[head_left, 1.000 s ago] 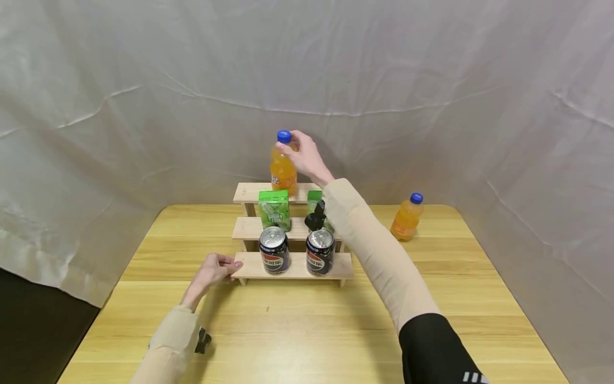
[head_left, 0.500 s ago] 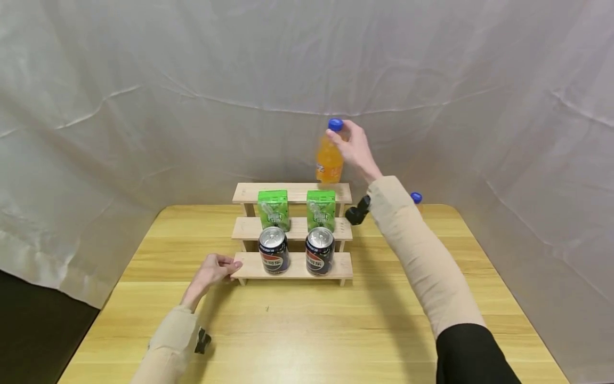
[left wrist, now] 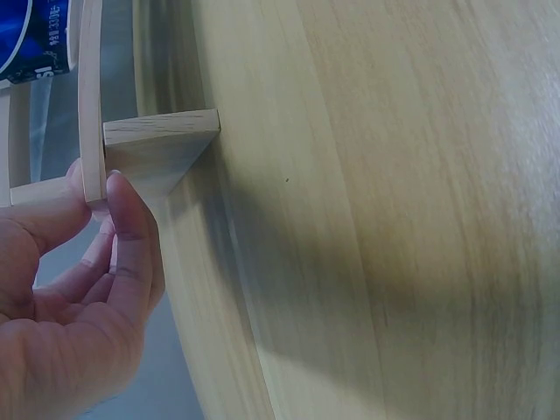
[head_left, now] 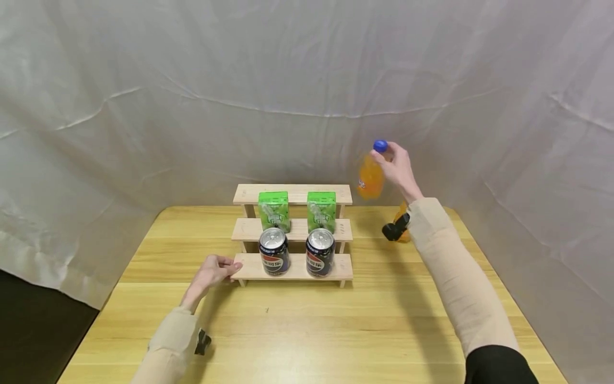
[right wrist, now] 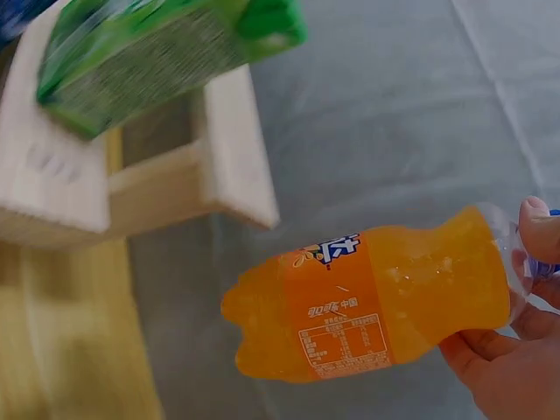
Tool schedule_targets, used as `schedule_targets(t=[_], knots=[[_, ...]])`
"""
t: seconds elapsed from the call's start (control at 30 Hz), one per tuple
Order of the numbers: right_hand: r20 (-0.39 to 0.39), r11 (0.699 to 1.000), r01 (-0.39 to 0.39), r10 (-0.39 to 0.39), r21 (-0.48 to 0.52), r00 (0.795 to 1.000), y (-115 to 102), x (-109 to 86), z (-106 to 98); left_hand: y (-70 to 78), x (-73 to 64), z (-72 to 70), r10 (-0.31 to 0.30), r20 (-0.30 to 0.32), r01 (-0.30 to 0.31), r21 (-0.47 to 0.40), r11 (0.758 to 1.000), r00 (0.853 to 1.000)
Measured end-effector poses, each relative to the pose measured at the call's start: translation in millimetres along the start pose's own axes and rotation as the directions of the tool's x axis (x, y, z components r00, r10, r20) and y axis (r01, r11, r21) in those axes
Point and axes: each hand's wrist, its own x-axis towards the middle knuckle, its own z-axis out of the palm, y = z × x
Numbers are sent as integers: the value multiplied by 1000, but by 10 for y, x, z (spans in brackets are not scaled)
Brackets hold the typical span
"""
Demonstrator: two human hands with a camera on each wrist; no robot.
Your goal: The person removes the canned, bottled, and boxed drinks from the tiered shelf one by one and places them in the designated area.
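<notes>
My right hand (head_left: 399, 168) grips an orange soda bottle (head_left: 371, 178) by its neck, just below the blue cap. The bottle hangs in the air to the right of a three-step wooden shelf (head_left: 292, 192), clear of its top step; the right wrist view shows its label facing the camera. At the left end of the lowest step, my left hand (head_left: 213, 272) pinches the board's edge between thumb and fingers (left wrist: 131, 227). Two dark cola cans (head_left: 274, 260) stand on that lowest step, and two green drink cartons (head_left: 321, 209) stand on the middle one.
Behind my right wrist, a second orange soda bottle (head_left: 402, 213) is on the wooden table (head_left: 288, 330), partly hidden by the black wrist camera (head_left: 395, 229). Grey cloth (head_left: 307, 80) hangs behind and along both sides of the table.
My right hand has lifted the orange soda bottle off the top step and carried it right, past the shelf's end, then lower. My left hand stays on the lowest step.
</notes>
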Motion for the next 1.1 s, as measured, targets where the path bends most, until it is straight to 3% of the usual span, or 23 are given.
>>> schedule_targets(t=[0.27, 0.6, 1.1], knots=[[70, 994, -108, 106, 17, 992, 439, -210, 66, 3, -29, 4, -2, -3, 2, -8, 1000, 1000], [114, 982, -182, 186, -47, 976, 848, -380, 245, 11, -11, 15, 6, -5, -6, -18, 1000, 1000], [150, 968, -252, 251, -14, 956, 1022, -490, 359, 4, 6, 20, 6, 0, -6, -53, 999, 1000]])
